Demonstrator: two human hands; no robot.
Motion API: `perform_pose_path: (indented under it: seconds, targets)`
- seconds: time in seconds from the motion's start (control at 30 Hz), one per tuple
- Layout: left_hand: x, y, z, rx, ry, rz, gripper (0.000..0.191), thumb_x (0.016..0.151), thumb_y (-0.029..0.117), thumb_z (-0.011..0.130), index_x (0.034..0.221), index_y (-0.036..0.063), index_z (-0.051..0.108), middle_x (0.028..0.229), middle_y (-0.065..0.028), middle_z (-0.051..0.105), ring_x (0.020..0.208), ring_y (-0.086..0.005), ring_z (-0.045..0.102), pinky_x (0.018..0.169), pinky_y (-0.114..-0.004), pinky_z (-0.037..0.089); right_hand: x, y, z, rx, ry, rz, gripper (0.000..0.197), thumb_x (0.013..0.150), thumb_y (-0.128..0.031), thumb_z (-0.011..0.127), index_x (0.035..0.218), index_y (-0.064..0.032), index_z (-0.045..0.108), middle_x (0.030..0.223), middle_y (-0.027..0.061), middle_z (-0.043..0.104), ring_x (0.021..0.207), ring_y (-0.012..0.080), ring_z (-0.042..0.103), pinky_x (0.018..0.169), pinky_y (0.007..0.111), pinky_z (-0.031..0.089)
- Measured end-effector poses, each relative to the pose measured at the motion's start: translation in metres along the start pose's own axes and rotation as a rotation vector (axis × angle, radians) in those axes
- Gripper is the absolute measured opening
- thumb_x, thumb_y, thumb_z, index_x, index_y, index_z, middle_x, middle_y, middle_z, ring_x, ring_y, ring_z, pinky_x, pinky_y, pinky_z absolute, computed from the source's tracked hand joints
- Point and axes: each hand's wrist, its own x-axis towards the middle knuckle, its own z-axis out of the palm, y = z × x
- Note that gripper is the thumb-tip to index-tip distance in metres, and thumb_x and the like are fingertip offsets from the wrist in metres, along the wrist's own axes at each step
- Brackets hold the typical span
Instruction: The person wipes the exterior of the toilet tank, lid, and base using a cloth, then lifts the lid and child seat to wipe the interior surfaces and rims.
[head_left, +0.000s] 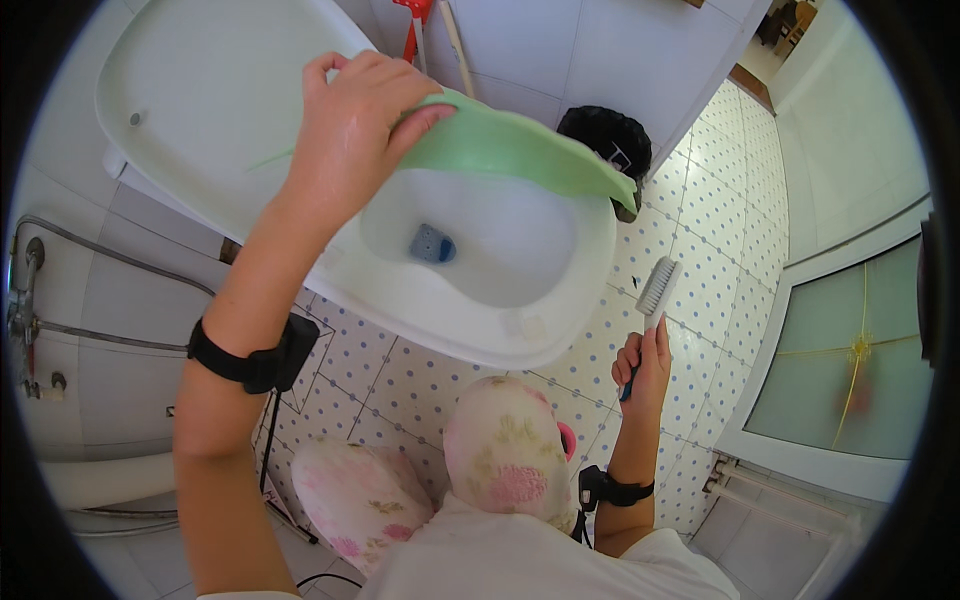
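My left hand (356, 135) pinches the upper edge of a thin, pale green, flexible toilet seat pad (499, 146). The pad stands raised along the far side of a white toilet (382, 281), its outer end reaching past the rim. Bluish water (431, 244) lies at the bottom of the bowl. In my right hand (646, 367) is a scrubbing brush (658, 286) with pale bristles and a partly blue handle. The brush is held above the tiled floor, to the right of the toilet and apart from it. My fingers hide most of its handle.
Behind the toilet stand a red-topped tool (414, 26) and a pale stick (457, 49). A black bag-lined bin (607, 139) is beyond the pad. Shower pipes and a hose (112, 251) run along the left wall. A frosted-glass door panel (847, 352) is at right.
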Motion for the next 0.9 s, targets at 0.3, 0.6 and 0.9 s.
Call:
perform_pose_path:
  seconds: [0.3,0.6,0.9]
  targets:
    - [-0.004,0.003,0.011,0.024,-0.085,-0.146,0.004,0.087,0.010,0.056,0.091,0.0073,0.058,0.085,-0.0033,0.060,0.089,-0.0207,0.056,0.092,-0.044,0.030,-0.005,-0.005,-0.008,-0.552,-0.114,-0.138,0.047,0.098,-0.012,0.039,0.144,-0.0140,0.031,0.065,-0.0021,0.041,0.046,0.0053,0.035,0.042,0.019,0.035]
    - [-0.019,-0.015,0.020,-0.245,-0.216,-0.545,0.016,0.092,0.014,0.047,0.093,0.0011,0.056,0.082,-0.0142,0.059,0.077,-0.0294,0.057,0.078,-0.038,0.041,0.011,-0.047,0.018,-1.694,-0.470,-0.686,0.050,0.080,-0.004,0.055,0.122,-0.0302,0.059,0.074,0.0033,0.054,0.060,0.0210,0.059,0.052,0.032,0.047]
    - [-0.047,-0.009,0.029,-0.374,-0.127,-0.716,0.021,0.095,0.016,0.046,0.097,-0.0031,0.054,0.073,-0.0130,0.051,0.066,-0.0187,0.046,0.065,-0.029,0.041,0.102,-0.092,0.042,-1.729,-0.413,-0.719,0.038,0.088,-0.013,0.054,0.121,-0.0299,0.060,0.070,0.0108,0.057,0.062,0.0281,0.056,0.061,0.038,0.046]
